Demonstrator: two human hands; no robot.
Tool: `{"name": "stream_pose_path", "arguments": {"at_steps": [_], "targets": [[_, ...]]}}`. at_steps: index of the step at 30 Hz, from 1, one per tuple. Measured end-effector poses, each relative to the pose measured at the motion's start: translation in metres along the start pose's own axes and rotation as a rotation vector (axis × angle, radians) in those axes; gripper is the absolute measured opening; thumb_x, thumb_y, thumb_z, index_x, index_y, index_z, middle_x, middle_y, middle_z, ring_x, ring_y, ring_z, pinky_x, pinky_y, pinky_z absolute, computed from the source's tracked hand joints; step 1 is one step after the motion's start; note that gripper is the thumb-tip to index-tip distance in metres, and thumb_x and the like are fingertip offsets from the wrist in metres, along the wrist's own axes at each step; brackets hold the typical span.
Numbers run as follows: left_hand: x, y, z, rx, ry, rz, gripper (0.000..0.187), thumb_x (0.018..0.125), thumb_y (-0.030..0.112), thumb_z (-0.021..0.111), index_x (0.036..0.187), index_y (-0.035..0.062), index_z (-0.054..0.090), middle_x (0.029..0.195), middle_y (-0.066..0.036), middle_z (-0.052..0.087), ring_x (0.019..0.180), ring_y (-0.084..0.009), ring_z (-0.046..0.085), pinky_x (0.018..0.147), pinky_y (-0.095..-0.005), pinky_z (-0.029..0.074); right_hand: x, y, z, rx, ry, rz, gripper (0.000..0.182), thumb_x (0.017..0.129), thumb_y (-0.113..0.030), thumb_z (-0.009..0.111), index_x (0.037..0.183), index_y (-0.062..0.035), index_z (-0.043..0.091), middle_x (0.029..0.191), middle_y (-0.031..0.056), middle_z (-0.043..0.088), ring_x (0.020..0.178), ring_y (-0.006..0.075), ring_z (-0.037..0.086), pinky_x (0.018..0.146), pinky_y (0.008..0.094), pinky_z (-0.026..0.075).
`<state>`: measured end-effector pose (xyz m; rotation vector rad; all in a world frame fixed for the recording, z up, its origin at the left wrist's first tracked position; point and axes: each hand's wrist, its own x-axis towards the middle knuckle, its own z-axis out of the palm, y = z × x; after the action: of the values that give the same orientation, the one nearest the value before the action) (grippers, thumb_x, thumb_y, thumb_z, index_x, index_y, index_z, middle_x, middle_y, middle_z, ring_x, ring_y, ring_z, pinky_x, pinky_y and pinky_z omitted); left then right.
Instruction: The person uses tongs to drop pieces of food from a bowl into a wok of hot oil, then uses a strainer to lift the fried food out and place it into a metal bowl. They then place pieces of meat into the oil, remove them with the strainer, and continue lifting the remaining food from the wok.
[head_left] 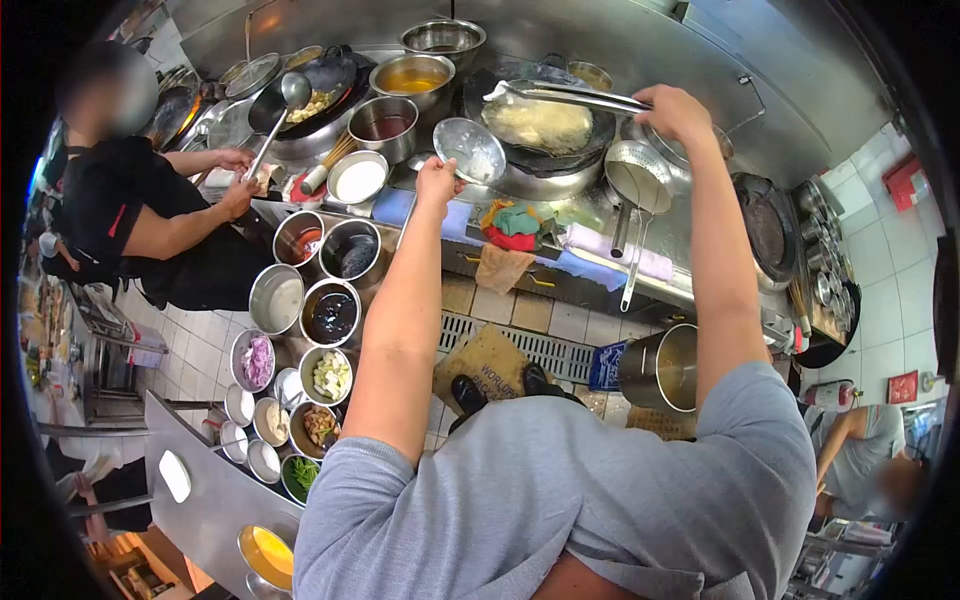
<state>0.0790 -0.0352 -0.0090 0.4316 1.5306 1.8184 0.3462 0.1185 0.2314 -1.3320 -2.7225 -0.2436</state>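
My left hand [438, 186] is closed around the handle of a metal ladle [462, 136], its bowl beside the wok's left rim with a little whitish stuff inside. My right hand [678, 114] grips long metal tongs [590, 98] that reach leftward across the wok [482, 98]. At the tips of the tongs is a white piece of food [495, 92]. Pale yellow food [540, 124] lies in the wok under the tongs.
A perforated strainer [632, 168] rests right of the wok. Folded cloths [515, 222] lie along the stove's front edge. Several ingredient tins [332, 312] stand at left, where a co-worker [150, 200] holds another ladle. A large pot [660, 368] stands low at right.
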Motion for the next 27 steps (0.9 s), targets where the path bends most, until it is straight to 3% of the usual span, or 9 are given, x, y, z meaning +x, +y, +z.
{"name": "stream_pose_path", "arguments": {"at_steps": [3, 4, 7, 11, 15, 21, 25, 27], "targets": [[-0.001, -0.004, 0.005, -0.026, 0.020, 0.011, 0.020, 0.082, 0.015, 0.055, 0.071, 0.0060, 0.041, 0.064, -0.005, 0.052, 0.053, -0.0156, 0.057, 0.041, -0.0256, 0.043, 0.059, -0.001, 0.031, -0.020, -0.146, 0.025, 0.032, 0.073, -0.025, 0.062, 0.105, -0.0188, 0.059, 0.100, 0.0063, 0.060, 0.094, 0.0254, 0.057, 0.077, 0.0387, 0.046], [0.000, -0.006, 0.006, -0.019, 0.010, 0.019, 0.019, 0.083, 0.016, 0.054, 0.072, 0.0093, 0.041, 0.070, -0.006, 0.052, 0.056, -0.0167, 0.057, 0.042, -0.0235, 0.042, 0.058, -0.001, 0.034, -0.020, -0.155, 0.028, 0.032, 0.073, -0.025, 0.062, 0.105, -0.0188, 0.059, 0.100, 0.0063, 0.060, 0.094, 0.0254, 0.057, 0.077, 0.0387, 0.046], [-0.002, 0.003, 0.009, 0.088, 0.019, 0.051, 0.021, 0.083, 0.016, 0.054, 0.070, 0.0083, 0.041, 0.065, -0.005, 0.051, 0.051, -0.0146, 0.055, 0.038, -0.0228, 0.039, 0.044, -0.016, 0.014, -0.054, -0.078, 0.085, 0.032, 0.074, -0.026, 0.061, 0.105, -0.0185, 0.059, 0.101, 0.0077, 0.060, 0.094, 0.0260, 0.057, 0.077, 0.0387, 0.047], [0.000, 0.011, 0.017, 0.167, 0.064, 0.134, 0.022, 0.083, 0.017, 0.055, 0.070, 0.0067, 0.041, 0.062, -0.004, 0.050, 0.048, -0.0123, 0.052, 0.038, -0.0230, 0.038, -0.031, -0.047, -0.013, -0.129, -0.036, -0.135, 0.031, 0.072, -0.021, 0.060, 0.102, -0.0185, 0.060, 0.097, 0.0095, 0.061, 0.090, 0.0273, 0.058, 0.076, 0.0380, 0.047], [-0.006, 0.017, 0.035, 0.147, 0.019, 0.183, 0.022, 0.084, 0.017, 0.054, 0.069, 0.0066, 0.041, 0.062, -0.004, 0.051, 0.049, -0.0118, 0.052, 0.039, -0.0231, 0.040, -0.034, -0.058, 0.010, -0.294, -0.032, -0.275, 0.023, 0.069, -0.019, 0.060, 0.091, -0.0155, 0.063, 0.089, 0.0111, 0.062, 0.083, 0.0283, 0.060, 0.068, 0.0399, 0.049], [-0.005, 0.001, 0.016, 0.052, 0.041, 0.095, 0.020, 0.084, 0.017, 0.053, 0.072, 0.0064, 0.041, 0.061, -0.005, 0.052, 0.049, -0.0128, 0.052, 0.041, -0.0229, 0.041, -0.052, -0.028, -0.009, -0.056, -0.015, -0.159, 0.030, 0.070, -0.022, 0.061, 0.100, -0.0201, 0.061, 0.093, 0.0074, 0.062, 0.088, 0.0262, 0.059, 0.072, 0.0387, 0.047], [-0.010, -0.004, 0.002, -0.066, 0.023, 0.049, 0.020, 0.084, 0.017, 0.054, 0.073, 0.0083, 0.040, 0.071, -0.007, 0.052, 0.054, -0.0154, 0.054, 0.045, -0.0240, 0.043, -0.048, -0.004, -0.021, -0.035, 0.010, -0.052, 0.035, 0.071, -0.023, 0.062, 0.106, -0.0223, 0.059, 0.095, 0.0048, 0.062, 0.090, 0.0249, 0.058, 0.076, 0.0375, 0.046], [-0.009, -0.005, 0.001, -0.109, 0.046, 0.061, 0.019, 0.084, 0.014, 0.054, 0.071, 0.0055, 0.043, 0.064, -0.006, 0.053, 0.051, -0.0141, 0.055, 0.042, -0.0243, 0.044, -0.022, 0.017, -0.007, 0.032, 0.043, -0.010, 0.035, 0.072, -0.025, 0.062, 0.107, -0.0220, 0.058, 0.095, 0.0049, 0.062, 0.089, 0.0247, 0.058, 0.076, 0.0377, 0.046]]}}
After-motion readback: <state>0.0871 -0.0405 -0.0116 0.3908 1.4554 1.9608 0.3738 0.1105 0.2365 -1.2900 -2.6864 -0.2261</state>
